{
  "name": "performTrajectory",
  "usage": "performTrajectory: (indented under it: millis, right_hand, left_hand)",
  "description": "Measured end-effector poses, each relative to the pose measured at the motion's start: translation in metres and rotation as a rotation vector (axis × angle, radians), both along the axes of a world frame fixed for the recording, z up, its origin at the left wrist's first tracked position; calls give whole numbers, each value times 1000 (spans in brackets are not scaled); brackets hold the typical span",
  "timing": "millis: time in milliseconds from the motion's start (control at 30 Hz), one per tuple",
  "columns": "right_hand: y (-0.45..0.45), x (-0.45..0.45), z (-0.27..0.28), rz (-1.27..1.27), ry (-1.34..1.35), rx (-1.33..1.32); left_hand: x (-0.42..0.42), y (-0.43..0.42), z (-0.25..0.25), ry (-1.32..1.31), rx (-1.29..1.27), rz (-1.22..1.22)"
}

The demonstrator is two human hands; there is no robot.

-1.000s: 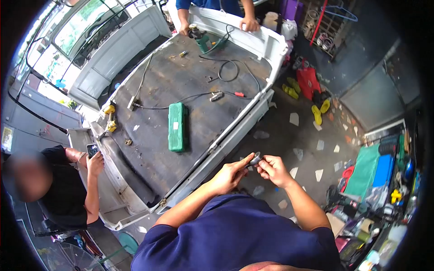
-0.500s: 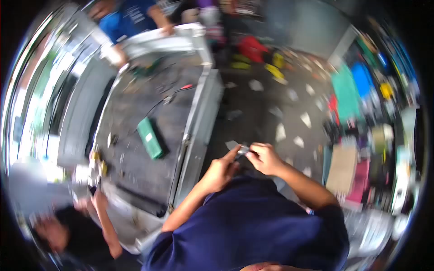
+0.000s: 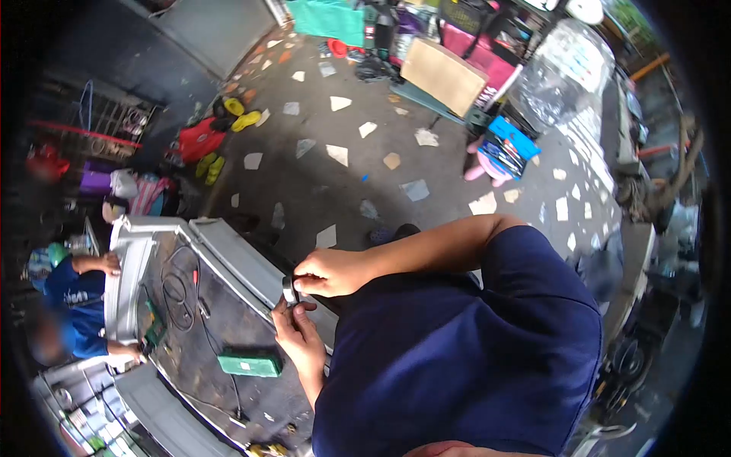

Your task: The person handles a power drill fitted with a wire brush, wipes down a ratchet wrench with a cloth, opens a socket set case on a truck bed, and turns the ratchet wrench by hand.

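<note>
Small metal part: it sat (image 3: 288,290) between my two hands, dark, with a rounded, paler-edged face, in line of sight with the cargo bed's near side.
Right hand: mine (image 3: 333,273) pinched it with thumb and curled fingers, reaching in from the right of my view, so the part lay off its fingertips to the left.
Left hand: mine (image 3: 303,340) came up from below, thumb and fingertips seeming to close on the part's lower side; from there it lay straight up.
Nearer hand: neither, since both touched it; which one bore the weight I could not tell.
Long axis: too much was hidden by my fingers to judge; the rounded face looked turned toward the left.
Green case: it lay (image 3: 250,364) on the cargo bed (image 3: 236,324), its length running across my view, apart from both hands, left one nearer.
Cable: it looped (image 3: 177,301) on the bed past the case, farther from me.
Co-worker: one hand (image 3: 111,264) rested on the bed's far panel, the other near a green tool (image 3: 156,324).
</note>
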State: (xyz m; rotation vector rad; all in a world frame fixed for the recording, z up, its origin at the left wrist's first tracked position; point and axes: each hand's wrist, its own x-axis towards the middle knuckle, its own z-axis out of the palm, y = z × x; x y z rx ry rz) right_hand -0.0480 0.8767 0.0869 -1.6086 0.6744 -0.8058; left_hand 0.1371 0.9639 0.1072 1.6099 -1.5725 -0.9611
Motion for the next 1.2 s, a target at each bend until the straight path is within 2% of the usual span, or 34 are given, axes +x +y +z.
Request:
performTrajectory:
  millis: [133, 233, 267, 333, 367, 467, 533, 600, 667, 833, 933, 1000, 1100, 1167, 1200]
  right_hand:
    - [34, -7, 1, -160, -175, 155]
    - [49, -28, -2, -283, 109, -196]
    - [49, -34, -14, -325, 152, -360]
    - [53, -55, -7, -354, 409, -600]
    - [55, -64, -5, -349, 494, -632]
    - [57, -89, 3, -387, 382, -572]
    - [52, -105, 6, -356, 287, -540]
    - [50, -121, 5, -346, 276, -590]
    - [45, -138, 11, -328, 267, -676]
    - [32, -201, 28, -333, 294, -892]
    - [34, -242, 40, -332, 355, -925]
    - [34, -258, 47, -417, 364, -1036]
    - [36, -280, 49, -398, 333, -937]
    - [39, -287, 47, -345, 56, -404]
    - [43, -291, 45, -336, 48, -399]
  left_hand:
    - [-4, -1, -8, 73, -82, -112]
    - [-5, -3, -27, -2, -153, -207]
    - [-16, -2, -21, 107, -39, -203]
    - [-34, -5, -12, 142, 41, -236]
    - [-41, -5, -12, 138, 23, -256]
    - [-68, -9, 4, 532, 199, -213]
    - [-79, -11, 12, 676, 343, -203]
    - [-93, -16, 27, 662, 414, -218]
    - [-108, -19, 28, 762, 404, -221]
    - [-168, -26, 32, 681, 249, -270]
    - [-207, -30, 33, 699, 232, -262]
    - [-227, -31, 35, 706, 226, -267]
    - [-256, -32, 38, 682, 208, -273]
    - [-266, -33, 39, 603, 177, -285]
    - [-268, -33, 40, 599, 178, -273]
